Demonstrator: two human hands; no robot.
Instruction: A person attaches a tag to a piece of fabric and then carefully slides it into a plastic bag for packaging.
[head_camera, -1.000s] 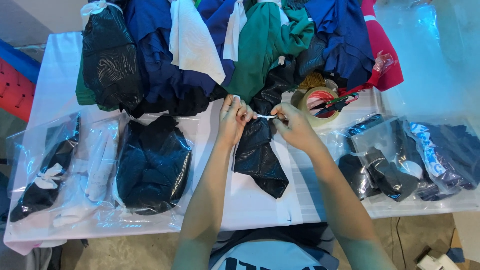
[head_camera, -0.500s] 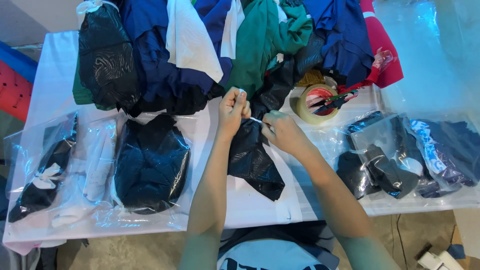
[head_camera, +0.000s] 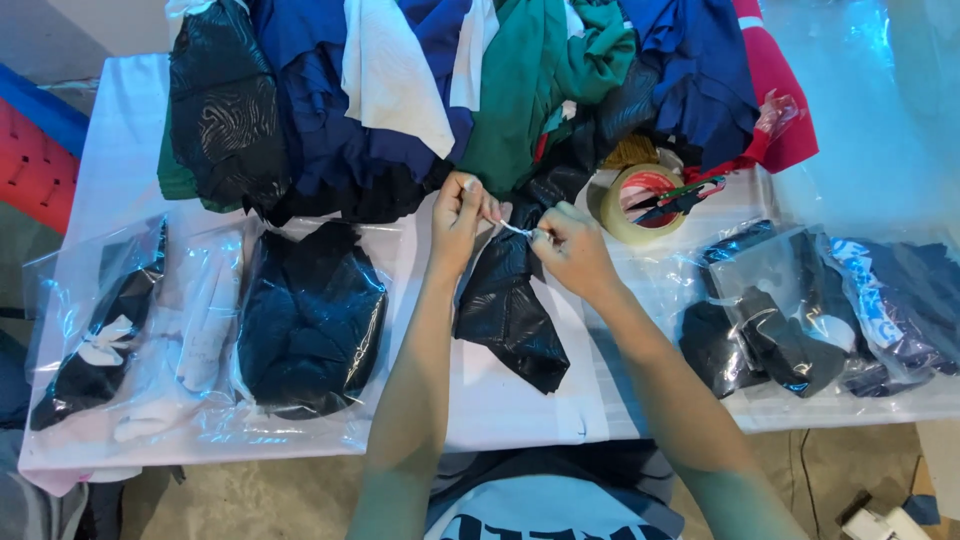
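Note:
A black shiny garment (head_camera: 508, 305) lies on the white table (head_camera: 510, 405) in front of me. My left hand (head_camera: 458, 215) pinches its upper edge, fingers closed. My right hand (head_camera: 568, 245) grips the same edge a little to the right. Between the two hands stretches a thin white strip or tag (head_camera: 516, 230), held taut.
A heap of blue, green, white, black and red clothes (head_camera: 480, 90) fills the table's far side. A tape roll (head_camera: 640, 203) with scissors (head_camera: 682, 197) sits right of my hands. Clear bags holding dark clothes lie at the left (head_camera: 310, 320) and right (head_camera: 800, 310).
Both hands have stayed at the garment's top edge; the right hand has shifted slightly left and the white strip between them is now pulled taut.

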